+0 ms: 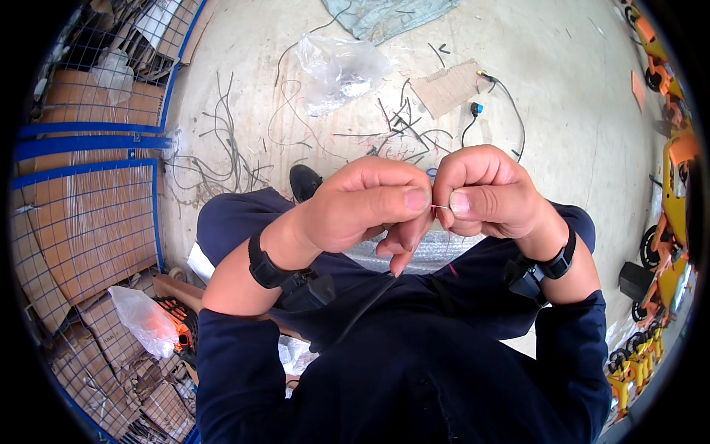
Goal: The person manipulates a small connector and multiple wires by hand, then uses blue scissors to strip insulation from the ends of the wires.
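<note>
My left hand (373, 200) and my right hand (487, 191) meet in front of my lap, thumbs and forefingers pinched. A short bit of thin, pale wire (439, 207) spans the small gap between the two thumbs, and both hands grip it. Its ends are hidden under the fingers. From below the left hand's lower fingers a black cable (366, 307) runs down over my lap; whether the wire comes out of it I cannot tell. Black straps with small dark boxes sit on both wrists.
Cut cable pieces (403, 126) lie scattered on the floor ahead, near a clear plastic bag (340, 70) and a cardboard piece (447, 89). Blue wire-mesh cages (89, 133) holding cardboard stand left. Yellow and orange wheeled items (673, 192) line the right.
</note>
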A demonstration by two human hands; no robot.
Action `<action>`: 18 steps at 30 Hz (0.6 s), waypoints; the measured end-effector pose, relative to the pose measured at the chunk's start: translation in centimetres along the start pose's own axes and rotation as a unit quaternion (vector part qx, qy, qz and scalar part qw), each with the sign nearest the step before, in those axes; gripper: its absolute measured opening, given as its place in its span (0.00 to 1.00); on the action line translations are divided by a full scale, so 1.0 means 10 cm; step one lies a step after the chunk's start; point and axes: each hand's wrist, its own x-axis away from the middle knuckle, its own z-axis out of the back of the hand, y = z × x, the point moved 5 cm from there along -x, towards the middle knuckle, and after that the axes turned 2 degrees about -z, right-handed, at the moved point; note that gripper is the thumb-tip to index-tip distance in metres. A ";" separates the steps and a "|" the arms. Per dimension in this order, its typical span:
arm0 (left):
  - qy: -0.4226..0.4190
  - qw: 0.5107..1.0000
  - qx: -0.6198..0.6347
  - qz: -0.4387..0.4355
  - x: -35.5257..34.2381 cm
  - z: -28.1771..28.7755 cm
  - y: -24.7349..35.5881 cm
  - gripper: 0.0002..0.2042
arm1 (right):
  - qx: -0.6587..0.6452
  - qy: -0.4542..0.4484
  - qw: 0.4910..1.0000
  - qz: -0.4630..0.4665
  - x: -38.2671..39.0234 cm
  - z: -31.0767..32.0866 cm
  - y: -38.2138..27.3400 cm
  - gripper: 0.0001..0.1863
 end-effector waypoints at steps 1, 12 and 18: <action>-0.008 1.000 0.009 -0.003 0.00 -0.01 0.00 0.15 | -0.004 0.001 1.000 -0.002 0.00 0.00 0.01 0.09; 0.045 0.994 -0.026 -0.100 -0.05 0.09 0.03 0.12 | -0.060 -0.002 0.998 0.015 -0.02 0.07 -0.01 0.09; 0.186 0.928 -0.286 -0.147 -0.08 0.12 0.12 0.15 | -0.045 0.041 0.997 0.042 -0.01 0.18 -0.07 0.10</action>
